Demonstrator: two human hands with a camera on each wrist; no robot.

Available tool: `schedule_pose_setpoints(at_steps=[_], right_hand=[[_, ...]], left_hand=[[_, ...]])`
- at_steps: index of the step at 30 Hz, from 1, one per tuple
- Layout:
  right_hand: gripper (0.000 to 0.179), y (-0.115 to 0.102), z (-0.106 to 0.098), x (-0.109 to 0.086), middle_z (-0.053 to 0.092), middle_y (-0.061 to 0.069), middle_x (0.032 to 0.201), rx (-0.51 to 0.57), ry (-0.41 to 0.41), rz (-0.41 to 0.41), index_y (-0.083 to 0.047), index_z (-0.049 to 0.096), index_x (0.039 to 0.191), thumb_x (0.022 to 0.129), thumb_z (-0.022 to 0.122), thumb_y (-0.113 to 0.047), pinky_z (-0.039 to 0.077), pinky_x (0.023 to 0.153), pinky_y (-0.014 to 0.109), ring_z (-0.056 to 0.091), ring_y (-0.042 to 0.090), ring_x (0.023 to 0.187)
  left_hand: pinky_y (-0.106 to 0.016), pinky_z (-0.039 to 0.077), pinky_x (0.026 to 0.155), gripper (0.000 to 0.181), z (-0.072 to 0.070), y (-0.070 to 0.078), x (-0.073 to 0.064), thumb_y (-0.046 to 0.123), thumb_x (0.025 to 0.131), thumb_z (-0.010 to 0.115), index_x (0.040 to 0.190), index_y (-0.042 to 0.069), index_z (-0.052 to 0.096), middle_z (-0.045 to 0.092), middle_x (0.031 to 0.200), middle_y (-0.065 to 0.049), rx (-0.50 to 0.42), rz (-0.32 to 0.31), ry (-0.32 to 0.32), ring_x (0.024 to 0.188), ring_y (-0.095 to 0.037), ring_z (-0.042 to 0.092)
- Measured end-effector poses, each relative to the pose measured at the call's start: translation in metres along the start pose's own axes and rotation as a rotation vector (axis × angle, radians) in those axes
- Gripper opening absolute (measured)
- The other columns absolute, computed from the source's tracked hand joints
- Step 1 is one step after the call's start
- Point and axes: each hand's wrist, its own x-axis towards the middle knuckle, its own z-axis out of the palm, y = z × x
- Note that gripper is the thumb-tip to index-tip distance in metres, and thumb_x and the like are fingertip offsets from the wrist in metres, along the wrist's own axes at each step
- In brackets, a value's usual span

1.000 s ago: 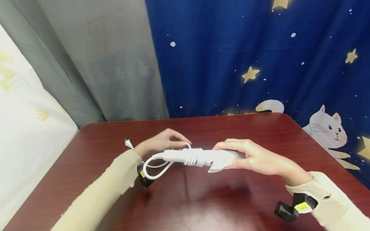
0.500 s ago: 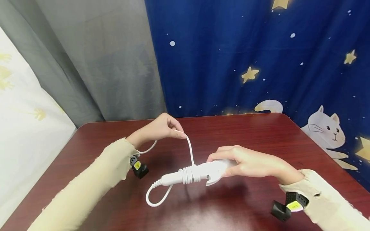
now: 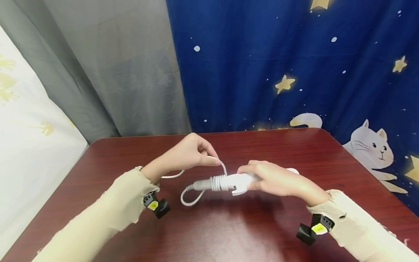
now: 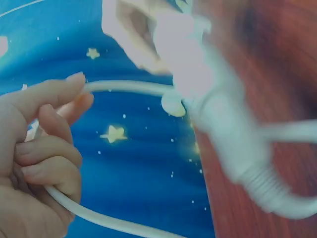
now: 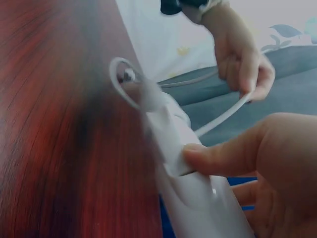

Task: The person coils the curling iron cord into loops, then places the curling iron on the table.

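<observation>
A white curling iron (image 3: 235, 181) with a thumb lever is held level above the table by my right hand (image 3: 275, 179). In the right wrist view my thumb (image 5: 218, 159) presses on its lever. White cord (image 3: 218, 183) is coiled in several turns round the handle, and a loop (image 3: 190, 204) hangs from the strain relief. My left hand (image 3: 194, 153) pinches the cord's free stretch between thumb and forefinger, up and left of the coils. In the left wrist view the cord (image 4: 131, 87) runs from these fingertips to the iron, and more passes under the curled fingers.
The dark red wooden table (image 3: 209, 233) lies below both hands. Behind it hang a grey curtain (image 3: 137, 80) and a blue star-patterned curtain (image 3: 245, 72). A white cloth (image 3: 32, 153) hangs at the left. Black wrist cameras (image 3: 157, 205) sit on both sleeves.
My left hand rose from beside the coils, drawing out a stretch of cord, then moved slightly right. The iron dipped and tilted, then came up nearly level again, still in my right hand.
</observation>
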Motion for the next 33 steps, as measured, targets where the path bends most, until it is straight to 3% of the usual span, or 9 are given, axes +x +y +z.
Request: schedule_pose_setpoints(at_steps=[6, 11, 15, 18, 23, 27, 30, 33], right_hand=[[0.032, 0.010, 0.004, 0.002, 0.055, -0.003, 0.088, -0.019, 0.110, 0.086, -0.013, 0.062, 0.109, 0.079, 0.067, -0.008, 0.042, 0.067, 0.030, 0.050, 0.012, 0.076], [0.034, 0.015, 0.005, 0.002, 0.058, 0.003, 0.091, -0.019, 0.255, 0.166, -0.011, 0.062, 0.110, 0.077, 0.069, -0.008, 0.044, 0.071, 0.037, 0.053, 0.018, 0.079], [0.034, 0.019, 0.004, 0.002, 0.058, 0.004, 0.090, -0.004, 0.375, 0.176, -0.011, 0.061, 0.110, 0.077, 0.070, -0.008, 0.043, 0.070, 0.037, 0.053, 0.019, 0.078], [0.034, 0.020, 0.002, 0.001, 0.058, 0.003, 0.090, 0.014, 0.431, 0.170, -0.012, 0.060, 0.111, 0.078, 0.070, -0.008, 0.042, 0.069, 0.036, 0.052, 0.019, 0.078], [0.036, 0.019, -0.003, -0.005, 0.059, 0.004, 0.097, 0.108, 0.457, 0.181, -0.013, 0.060, 0.115, 0.080, 0.069, -0.009, 0.042, 0.072, 0.037, 0.051, 0.019, 0.084], [0.038, 0.014, -0.009, -0.012, 0.059, 0.005, 0.106, 0.209, 0.440, 0.195, -0.012, 0.059, 0.118, 0.081, 0.069, -0.011, 0.042, 0.075, 0.037, 0.051, 0.020, 0.090], [0.039, 0.012, -0.014, -0.016, 0.059, 0.007, 0.110, 0.246, 0.441, 0.188, -0.010, 0.058, 0.119, 0.082, 0.069, -0.012, 0.042, 0.076, 0.035, 0.051, 0.020, 0.091], [0.040, 0.011, -0.017, -0.019, 0.059, 0.007, 0.111, 0.244, 0.457, 0.186, -0.009, 0.058, 0.120, 0.082, 0.069, -0.012, 0.042, 0.076, 0.032, 0.052, 0.020, 0.091]], left_hand=[[-0.021, 0.029, 0.040, 0.013, 0.009, 0.001, -0.009, 0.014, 0.081, 0.070, 0.091, 0.006, 0.073, 0.050, 0.052, 0.000, -0.065, 0.005, -0.048, 0.043, -0.009, 0.039], [-0.028, 0.047, 0.042, 0.024, 0.020, -0.001, -0.019, 0.010, 0.087, 0.062, 0.109, 0.000, 0.066, 0.061, 0.067, -0.005, -0.162, -0.003, -0.085, 0.044, -0.016, 0.053], [-0.038, 0.053, 0.052, 0.030, 0.034, -0.008, -0.024, 0.006, 0.089, 0.058, 0.118, -0.001, 0.060, 0.064, 0.077, -0.008, -0.256, 0.011, -0.072, 0.052, -0.016, 0.059], [-0.038, 0.053, 0.054, 0.031, 0.044, -0.017, -0.024, 0.004, 0.088, 0.059, 0.119, -0.001, 0.060, 0.064, 0.077, -0.007, -0.309, 0.006, -0.030, 0.054, -0.018, 0.060], [-0.041, 0.053, 0.056, 0.025, 0.057, -0.030, -0.020, 0.007, 0.087, 0.061, 0.111, -0.001, 0.064, 0.064, 0.075, -0.007, -0.365, -0.048, 0.031, 0.057, -0.028, 0.061], [-0.041, 0.051, 0.051, 0.023, 0.063, -0.047, -0.017, 0.016, 0.089, 0.060, 0.106, 0.001, 0.067, 0.063, 0.072, -0.011, -0.363, -0.088, 0.016, 0.053, -0.026, 0.059], [-0.035, 0.045, 0.043, 0.024, 0.065, -0.061, -0.015, 0.021, 0.092, 0.057, 0.106, 0.006, 0.068, 0.061, 0.071, -0.018, -0.331, -0.074, -0.010, 0.049, -0.021, 0.054], [-0.030, 0.041, 0.043, 0.026, 0.064, -0.072, -0.015, 0.018, 0.095, 0.052, 0.115, 0.007, 0.064, 0.058, 0.074, -0.024, -0.340, -0.037, -0.044, 0.053, -0.020, 0.049]])
